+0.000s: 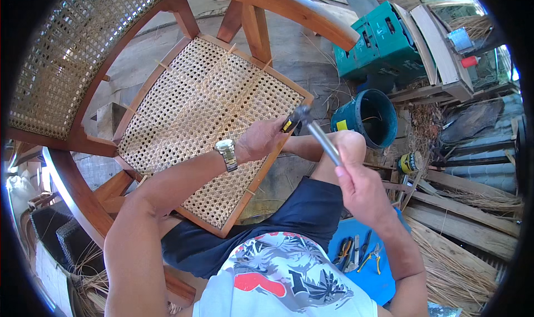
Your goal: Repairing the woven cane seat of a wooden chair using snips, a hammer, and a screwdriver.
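Note:
My left hand (pixel 260 137), with a wristwatch (pixel 226 153) at its wrist, grips a short yellow-and-black handled tool (pixel 288 125) at the right edge of a woven cane seat panel (pixel 206 100). My right hand (pixel 359 189) holds a hammer (pixel 324 139) by its metal shaft, the head at the top of the yellow-and-black tool; whether they touch I cannot tell. The wooden-framed panel has thin pegs along its sides and lies over my lap, inside a reddish wooden chair (pixel 100 142) with a cane backrest (pixel 72 50).
Green plastic crates (pixel 372 44) stand at the upper right, with a teal bucket (pixel 361 114) below them. Pliers and other hand tools (pixel 361 253) lie on a blue surface (pixel 339 233) by my right side. Wooden planks (pixel 461 222) and loose cane strands (pixel 456 267) lie at the right.

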A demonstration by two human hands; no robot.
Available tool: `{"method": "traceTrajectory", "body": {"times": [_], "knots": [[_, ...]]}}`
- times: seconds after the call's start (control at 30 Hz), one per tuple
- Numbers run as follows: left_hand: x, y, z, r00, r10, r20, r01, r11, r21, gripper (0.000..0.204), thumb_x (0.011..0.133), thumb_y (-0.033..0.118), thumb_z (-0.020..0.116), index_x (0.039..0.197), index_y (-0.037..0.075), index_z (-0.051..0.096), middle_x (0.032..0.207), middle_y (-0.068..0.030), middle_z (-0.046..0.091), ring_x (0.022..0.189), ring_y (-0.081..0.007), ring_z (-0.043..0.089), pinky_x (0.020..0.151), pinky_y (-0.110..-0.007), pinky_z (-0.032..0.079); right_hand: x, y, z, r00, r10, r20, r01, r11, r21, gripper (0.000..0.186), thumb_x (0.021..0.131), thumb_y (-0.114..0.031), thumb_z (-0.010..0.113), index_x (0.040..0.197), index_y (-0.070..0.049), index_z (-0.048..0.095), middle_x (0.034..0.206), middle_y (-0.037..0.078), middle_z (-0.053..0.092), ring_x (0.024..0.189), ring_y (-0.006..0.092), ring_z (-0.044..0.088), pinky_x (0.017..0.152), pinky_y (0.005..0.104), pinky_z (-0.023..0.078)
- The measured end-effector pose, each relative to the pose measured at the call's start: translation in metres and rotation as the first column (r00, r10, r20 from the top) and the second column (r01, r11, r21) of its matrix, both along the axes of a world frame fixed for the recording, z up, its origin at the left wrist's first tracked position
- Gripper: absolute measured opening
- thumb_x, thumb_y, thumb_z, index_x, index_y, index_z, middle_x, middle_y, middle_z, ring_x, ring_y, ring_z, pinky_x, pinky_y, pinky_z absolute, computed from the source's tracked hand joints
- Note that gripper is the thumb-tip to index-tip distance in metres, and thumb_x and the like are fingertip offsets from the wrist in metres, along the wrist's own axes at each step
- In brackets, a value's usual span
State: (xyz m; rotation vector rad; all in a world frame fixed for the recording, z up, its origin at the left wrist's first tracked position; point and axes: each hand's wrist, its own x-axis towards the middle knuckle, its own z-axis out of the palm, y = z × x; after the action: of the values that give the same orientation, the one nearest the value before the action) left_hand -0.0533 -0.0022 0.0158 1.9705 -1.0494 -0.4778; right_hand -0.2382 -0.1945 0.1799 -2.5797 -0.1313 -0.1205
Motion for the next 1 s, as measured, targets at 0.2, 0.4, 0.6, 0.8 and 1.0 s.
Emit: {"method": "traceTrajectory", "body": {"times": [0.2,0.4,0.6,0.8,1.0], "knots": [[0.039,0.003,0.033,0.969,-0.234,-0.080,0.226,0.969,-0.100,0.051,0.087,0.034,0.080,0.125,0.007,0.057,0.098,-0.0094,0.071,0.097,-0.0265,0.070,0.087,-0.040,0.053,-0.055,-0.015,0.003,0.917,-0.226,-0.328,0.303,0.930,0.206,0.015,0.103,-0.012,0.057,0.107,0.001,0.062,0.068,0.012,0.056,0.059,0.0185,0.055,0.055,0.0353,0.044],[0.051,-0.043,0.054,0.742,-0.441,-0.506,0.367,0.898,-0.245,0.040,0.093,0.047,0.075,0.088,0.007,0.075,0.084,-0.0021,0.073,0.084,-0.0100,0.068,0.077,-0.028,0.052,-0.209,-0.035,-0.088,0.525,-0.088,-0.846,0.512,0.827,0.232,0.027,0.103,-0.027,0.062,0.107,-0.001,0.068,0.073,0.001,0.058,0.068,0.0091,0.052,0.061,0.0311,0.046],[-0.005,-0.056,0.051,0.903,0.111,-0.416,-0.215,0.953,-0.214,0.064,0.099,0.055,0.063,0.059,0.006,0.055,0.053,0.0027,0.047,0.054,-0.0061,0.043,0.049,-0.030,0.034,-0.230,-0.019,-0.093,0.511,-0.055,-0.858,0.619,0.716,0.323,0.034,0.104,-0.030,0.060,0.123,-0.003,0.068,0.081,-0.001,0.060,0.076,0.0065,0.052,0.067,0.0280,0.046],[0.002,-0.028,0.066,0.927,0.086,-0.366,-0.092,0.996,0.003,0.025,0.098,0.031,0.072,0.100,0.008,0.063,0.086,0.0028,0.062,0.079,-0.0064,0.054,0.070,-0.027,0.047,-0.210,-0.041,-0.082,0.652,-0.130,-0.747,0.607,0.681,0.410,0.029,0.107,-0.027,0.056,0.120,-0.005,0.067,0.069,-0.006,0.050,0.063,0.0023,0.045,0.055,0.0244,0.039],[0.036,0.010,0.056,0.874,-0.338,-0.349,0.326,0.941,-0.094,0.029,0.101,0.002,0.060,0.129,0.008,0.061,0.113,-0.0015,0.065,0.099,-0.0121,0.063,0.093,-0.031,0.052,-0.179,-0.041,-0.079,0.681,-0.188,-0.708,0.654,0.591,0.472,0.030,0.109,-0.028,0.050,0.121,-0.004,0.065,0.064,-0.005,0.049,0.053,0.0035,0.045,0.048,0.0234,0.040]]}}
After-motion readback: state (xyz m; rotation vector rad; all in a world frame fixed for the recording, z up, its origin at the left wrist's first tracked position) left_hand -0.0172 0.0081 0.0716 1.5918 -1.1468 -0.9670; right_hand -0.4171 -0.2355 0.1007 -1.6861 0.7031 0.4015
